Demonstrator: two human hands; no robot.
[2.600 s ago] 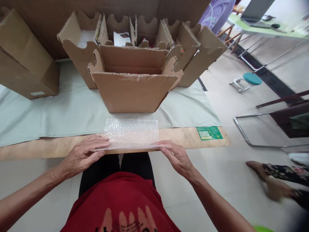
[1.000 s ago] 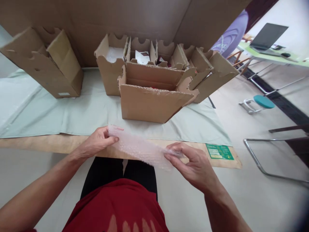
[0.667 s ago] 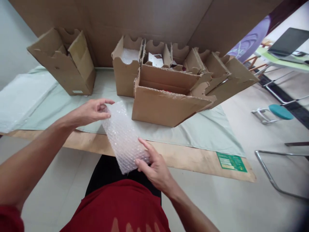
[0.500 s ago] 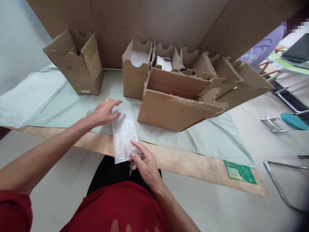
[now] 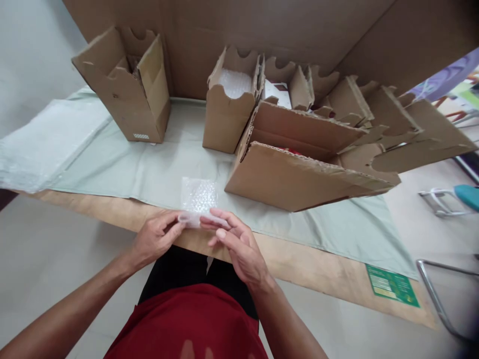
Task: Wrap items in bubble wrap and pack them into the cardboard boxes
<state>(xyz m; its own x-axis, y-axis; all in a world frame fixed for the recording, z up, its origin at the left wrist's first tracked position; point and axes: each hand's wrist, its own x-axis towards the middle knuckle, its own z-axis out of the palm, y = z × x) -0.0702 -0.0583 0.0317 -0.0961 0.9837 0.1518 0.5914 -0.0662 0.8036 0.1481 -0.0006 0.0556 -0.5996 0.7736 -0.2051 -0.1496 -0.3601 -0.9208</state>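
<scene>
A clear sheet of bubble wrap [image 5: 199,193] lies at the front of the table, its far part flat on the pale green cloth. Its near end is folded up into a small roll. My left hand [image 5: 159,237] pinches the left end of that roll between thumb and fingers. At the right end, my right hand [image 5: 243,244] has its fingers stretched out against the plastic, the thumb held apart. Whether anything lies inside the fold, I cannot tell.
A tall cardboard box [image 5: 123,94] stands at the back left, near a stack of bubble wrap sheets [image 5: 48,139]. Another box [image 5: 228,117] holds bubble wrap. A wide carton [image 5: 299,182] and several more boxes are on the right. Behind rises a cardboard panel [image 5: 262,30].
The near end of the bubble wrap has been folded up. My left hand came down from the far edge to the near left end and closed on it. My right hand's fingers have straightened.
</scene>
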